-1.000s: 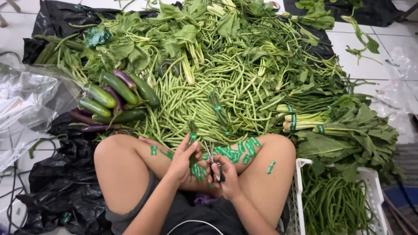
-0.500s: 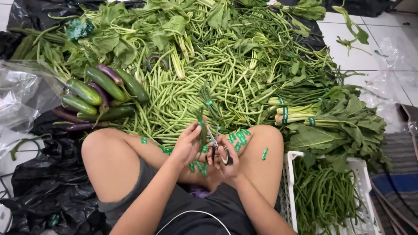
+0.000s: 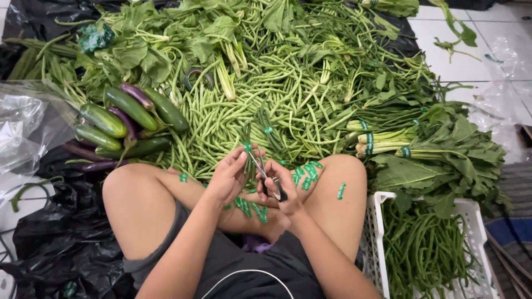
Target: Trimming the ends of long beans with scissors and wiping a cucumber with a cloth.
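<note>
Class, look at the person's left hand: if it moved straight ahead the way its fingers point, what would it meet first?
Probably the small bundle of long beans it pinches; the left hand points into it.

Your scissors point(image 3: 270, 178) show thin bright metal blades with dark plastic handles. The cucumbers point(image 3: 133, 108) look smooth and glossy — the long beans point(image 3: 277, 83) matt. Crinkled shiny black plastic sheeting point(image 3: 61, 232) lies beside a white plastic crate point(image 3: 372, 232) — clear glossy bags point(image 3: 25, 133) too.
</note>
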